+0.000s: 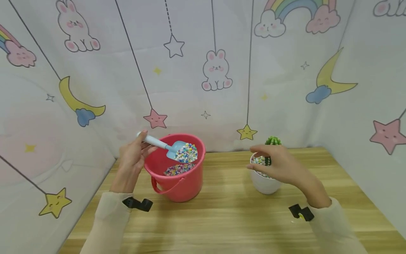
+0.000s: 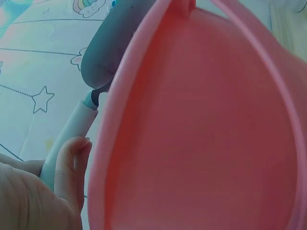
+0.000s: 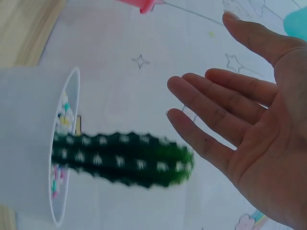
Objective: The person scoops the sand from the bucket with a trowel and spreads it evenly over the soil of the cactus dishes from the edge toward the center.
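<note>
My left hand (image 1: 131, 157) grips the pale handle of a small blue toy shovel (image 1: 155, 141), its scoop heaped with multicoloured beads (image 1: 187, 153). The scoop is over the mouth of a red bucket (image 1: 187, 187), where more beads (image 1: 179, 169) lie inside. On the right, my right hand (image 1: 282, 164) is held by a white pot (image 1: 266, 186), fingers extended and thumb apart, with nothing in it. From beads in that pot rises a green cactus (image 3: 124, 158); in the right wrist view, a gap shows between palm and cactus. The left wrist view shows the shovel's underside (image 2: 108, 48).
A wood-grain table (image 1: 222, 218) carries the bucket and the pot. Behind and at both sides hangs a white cloth (image 1: 190, 95) printed with stars, moons and rabbits. The bucket's handle (image 1: 168, 190) hangs down at its front. Black wrist cameras (image 1: 138, 204) sit on both sleeves.
</note>
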A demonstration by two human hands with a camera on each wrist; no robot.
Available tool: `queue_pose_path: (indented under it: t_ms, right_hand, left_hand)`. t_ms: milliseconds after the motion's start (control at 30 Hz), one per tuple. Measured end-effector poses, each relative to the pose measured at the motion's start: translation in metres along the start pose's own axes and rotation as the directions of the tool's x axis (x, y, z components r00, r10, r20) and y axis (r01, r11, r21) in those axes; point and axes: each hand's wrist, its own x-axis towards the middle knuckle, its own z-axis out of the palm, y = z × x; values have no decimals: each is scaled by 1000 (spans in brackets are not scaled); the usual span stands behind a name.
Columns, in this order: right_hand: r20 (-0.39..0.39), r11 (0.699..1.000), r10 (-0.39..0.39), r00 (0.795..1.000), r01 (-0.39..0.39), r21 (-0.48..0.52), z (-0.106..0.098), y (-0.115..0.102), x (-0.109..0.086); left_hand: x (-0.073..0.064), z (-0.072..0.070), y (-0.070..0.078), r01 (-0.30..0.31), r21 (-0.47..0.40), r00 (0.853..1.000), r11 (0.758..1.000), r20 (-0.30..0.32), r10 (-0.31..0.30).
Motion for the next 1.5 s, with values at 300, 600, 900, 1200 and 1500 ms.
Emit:
queue_pose_path:
  t_ms: [300,600,900,1200,1500]
  right_hand:
    - [-15,994,108,994,-107,24,-25,16,-27]
    - [-109,984,145,983,-155,-86,-39,38,-48]
    - [-168,989,98,981,-114,-89,-43,62,-61]
    - [-145,978,151,978,-169,-121,-34,80,-68]
    - [-57,966,251,966,-253,-49,-25,92,-69]
  left_hand:
    - [-10,22,-6,3,-5,997,1000,74,-3]
    - [-17,49,-10,12,-17,991,1000,136,-10]
    - [-26,71,-17,3,-13,983,1000,183,-1]
    - [-32,101,-33,32,-8,982,999,187,-30]
    - [-41,130,-49,51,-23,975,998,217,-45]
